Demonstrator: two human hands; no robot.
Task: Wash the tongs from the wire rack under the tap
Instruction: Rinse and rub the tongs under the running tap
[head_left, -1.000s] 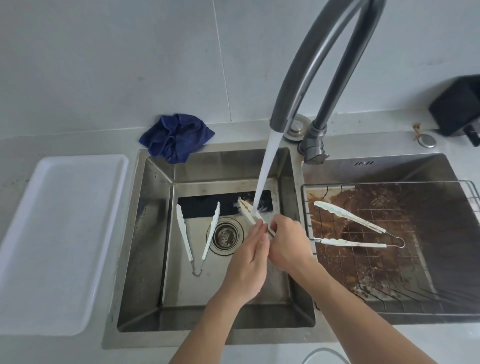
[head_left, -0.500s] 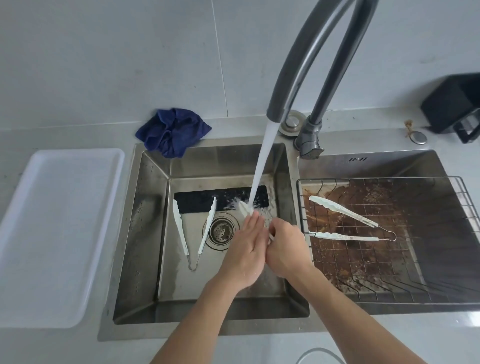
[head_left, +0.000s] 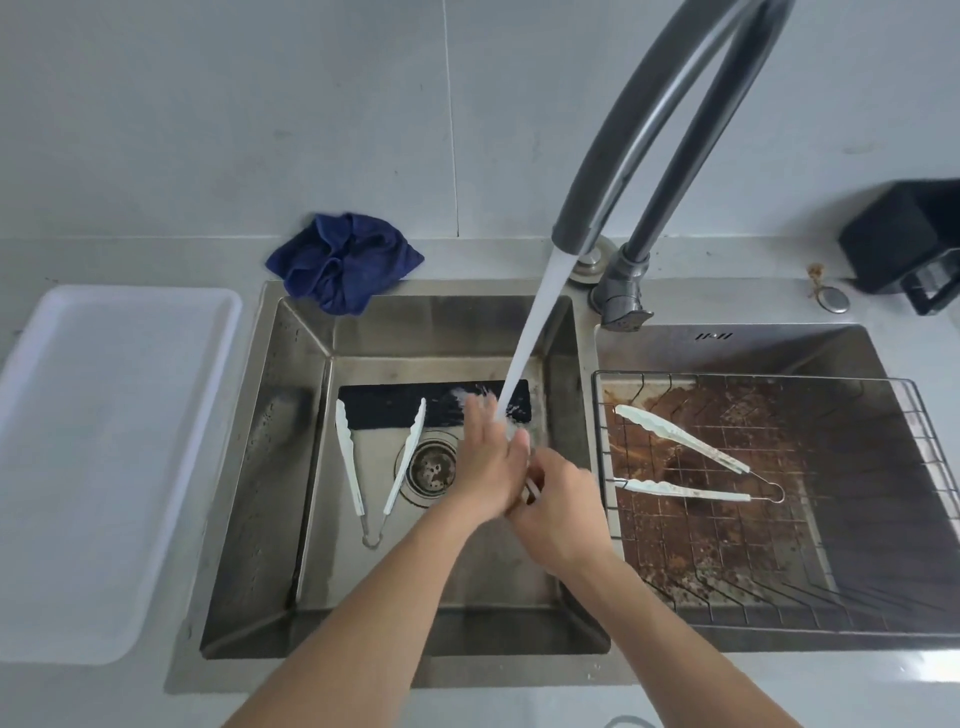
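Observation:
Water (head_left: 524, 353) runs from the grey tap (head_left: 571, 239) into the left sink (head_left: 270, 467) and lands on my hands. My left hand (head_left: 488, 457) closes over a pair of white tongs (head_left: 531, 489), its blurred fingers reaching into the stream. My right hand (head_left: 563, 506) grips the handle end. Only a sliver of these tongs shows between the hands. A second pair of white tongs (head_left: 347, 457) lies spread on the sink floor beside the drain (head_left: 431, 467). A third, stained pair (head_left: 685, 441) rests on the wire rack (head_left: 753, 375) over the right basin.
A white plastic tray (head_left: 104, 467) sits on the counter left of the sink. A crumpled blue cloth (head_left: 343, 260) lies at the sink's back-left corner. A black appliance (head_left: 904, 239) stands at the far right. The basin under the rack is brown and dirty.
My left hand has slid forward along the tongs into the water, covering the tips that showed before. Both hands have stayed under the tap.

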